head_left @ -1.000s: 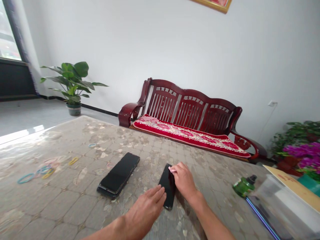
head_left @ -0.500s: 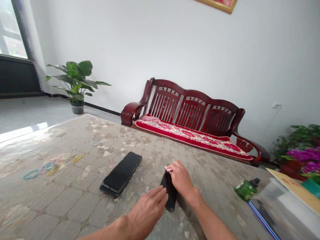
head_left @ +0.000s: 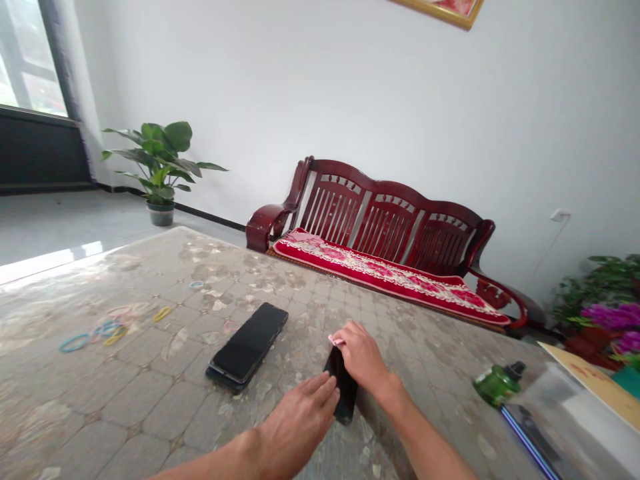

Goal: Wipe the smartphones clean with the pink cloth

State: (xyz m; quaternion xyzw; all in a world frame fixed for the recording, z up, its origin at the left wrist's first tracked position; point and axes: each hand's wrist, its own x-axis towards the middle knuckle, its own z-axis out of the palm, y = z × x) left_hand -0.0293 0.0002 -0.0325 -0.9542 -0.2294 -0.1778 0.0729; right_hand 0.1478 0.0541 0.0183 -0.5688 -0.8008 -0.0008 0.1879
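Observation:
A black smartphone (head_left: 347, 397) is between my hands, seen narrow, apparently tilted. The fingers of my left hand (head_left: 300, 420) lie close together over its left side and hold it; the thumb is hidden. At its far end, my right hand (head_left: 363, 357) is closed around a small pinkish-white cloth (head_left: 336, 341), of which only a bit sticks out by the fingertips. The right palm and wrist hide part of the phone's right side. Left of my hands, another black phone (head_left: 253, 340) lies screen up on top of a dark flat object (head_left: 225, 382), perhaps another phone.
Several coloured rubber bands (head_left: 107, 329) lie on the patterned tablecloth (head_left: 145, 393) at the left. To the right stand a green bottle (head_left: 497, 385) and a clear box (head_left: 575, 407), with a dark flat item with a blue edge (head_left: 533, 437) beside them. A wooden bench (head_left: 380, 213) stands behind the table.
The view has shifted slightly, so the whole scene sits a little further right. Both hands keep nearly the same place on the phone, which looks slightly more tilted.

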